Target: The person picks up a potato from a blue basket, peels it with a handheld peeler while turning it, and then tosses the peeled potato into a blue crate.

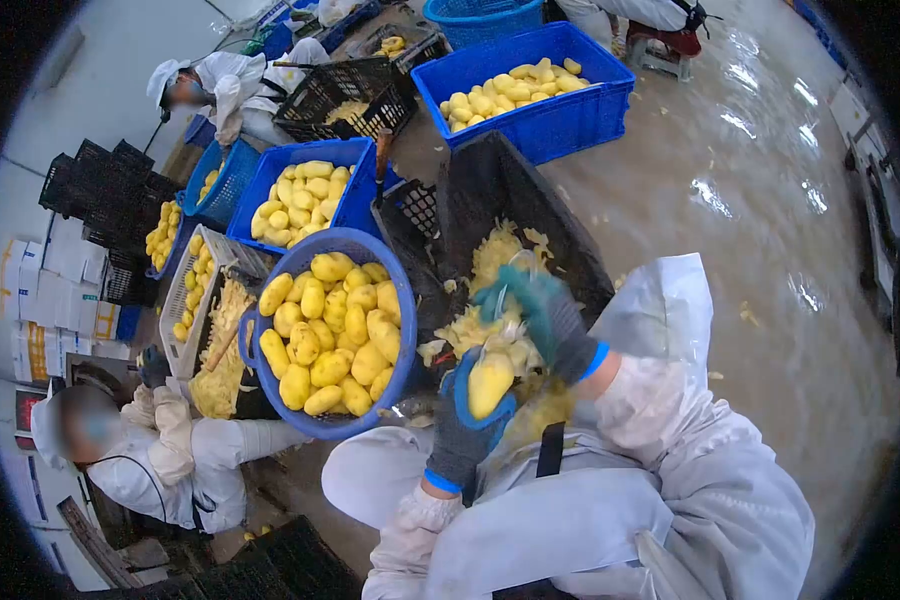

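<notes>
My left hand (475,405), in a grey and blue glove, is wrapped around a peeled yellow potato (490,382). Above it, my right hand (540,315), in a teal and grey glove, is blurred by motion. Its fingers are closed on a thin, pale tool that looks like a peeler (519,266), mostly hidden by the hand. Potato peelings (500,250) lie in a black bin (570,235) beneath and beyond my hands. Beside my left hand stands a round blue basket (407,340) heaped with peeled potatoes (335,330).
Blue crates (545,142) of peeled potatoes stand ahead, near black crates (305,95) holding peelings. One co-worker (185,450) sits at the left by a white crate (178,352); another co-worker (240,90) sits farther back. Wet floor (710,200) with scattered peelings spreads to the right.
</notes>
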Action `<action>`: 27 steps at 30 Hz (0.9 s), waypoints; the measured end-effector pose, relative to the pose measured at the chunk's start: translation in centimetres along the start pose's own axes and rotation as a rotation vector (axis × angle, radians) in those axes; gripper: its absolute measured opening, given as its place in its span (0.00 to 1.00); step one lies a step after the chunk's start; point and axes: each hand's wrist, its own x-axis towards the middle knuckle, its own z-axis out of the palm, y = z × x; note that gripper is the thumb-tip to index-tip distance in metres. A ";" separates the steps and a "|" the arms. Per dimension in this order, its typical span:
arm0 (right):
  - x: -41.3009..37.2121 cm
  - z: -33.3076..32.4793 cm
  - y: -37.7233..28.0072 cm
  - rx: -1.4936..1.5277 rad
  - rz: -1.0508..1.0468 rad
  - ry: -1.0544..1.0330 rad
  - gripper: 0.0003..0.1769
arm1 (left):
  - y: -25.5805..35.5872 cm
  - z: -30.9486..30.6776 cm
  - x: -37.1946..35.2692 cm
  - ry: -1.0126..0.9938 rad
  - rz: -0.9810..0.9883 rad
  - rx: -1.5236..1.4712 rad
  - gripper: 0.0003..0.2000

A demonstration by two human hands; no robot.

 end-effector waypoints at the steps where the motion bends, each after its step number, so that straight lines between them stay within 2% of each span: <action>1: -0.6 1.3 -0.4 -0.129 -0.059 -0.066 0.16 | -0.1 0.2 0.6 0.016 0.052 0.068 0.36; 2: -0.1 1.2 0.2 -0.161 0.051 0.029 0.15 | 0.6 0.2 1.0 0.026 0.075 0.089 0.36; 4: 2.9 -2.9 1.9 -0.074 0.066 0.112 0.15 | 0.8 0.0 0.4 0.062 0.085 0.125 0.36; 6: 3.6 -3.0 0.6 0.099 0.109 0.191 0.15 | 0.3 -0.4 0.9 0.097 0.108 0.189 0.36; 8: 1.1 -1.9 3.6 -0.188 -0.122 0.049 0.15 | -0.2 -0.1 0.5 0.124 0.108 0.255 0.36; 10: 0.1 1.1 0.4 -0.018 0.114 0.056 0.16 | -0.2 -0.2 1.0 0.109 0.110 0.229 0.37; 13: 4.4 -4.9 3.7 -0.104 0.187 0.232 0.18 | -0.2 -1.0 0.4 0.114 0.173 0.299 0.37; 14: 3.2 -3.4 1.5 0.119 0.181 0.152 0.17 | -0.2 -1.1 0.3 0.121 0.202 0.335 0.37; 16: 0.2 -1.0 2.4 -0.190 -0.055 0.019 0.17 | -0.3 -1.2 0.1 0.098 0.160 0.316 0.37; 18: -0.5 2.4 -1.1 0.162 0.313 0.080 0.16 | -0.1 -1.4 0.8 0.093 0.164 0.316 0.38; 21: 4.4 -4.4 4.4 -0.046 0.179 0.134 0.16 | -0.6 -2.0 0.4 0.049 0.159 0.417 0.38; 22: 4.0 -3.4 2.9 -0.006 0.204 0.186 0.17 | -0.7 -2.3 0.7 0.062 0.171 0.413 0.38; 25: -0.1 2.6 -1.1 0.182 0.307 0.049 0.16 | -0.3 -1.9 0.6 0.070 0.146 0.372 0.39; 26: 0.4 1.4 1.4 0.096 0.239 -0.005 0.16 | -0.3 -1.9 0.7 0.056 0.131 0.361 0.39; 27: 1.2 -0.1 2.5 0.115 0.244 0.052 0.16 | -0.4 -2.0 0.9 0.043 0.118 0.353 0.39</action>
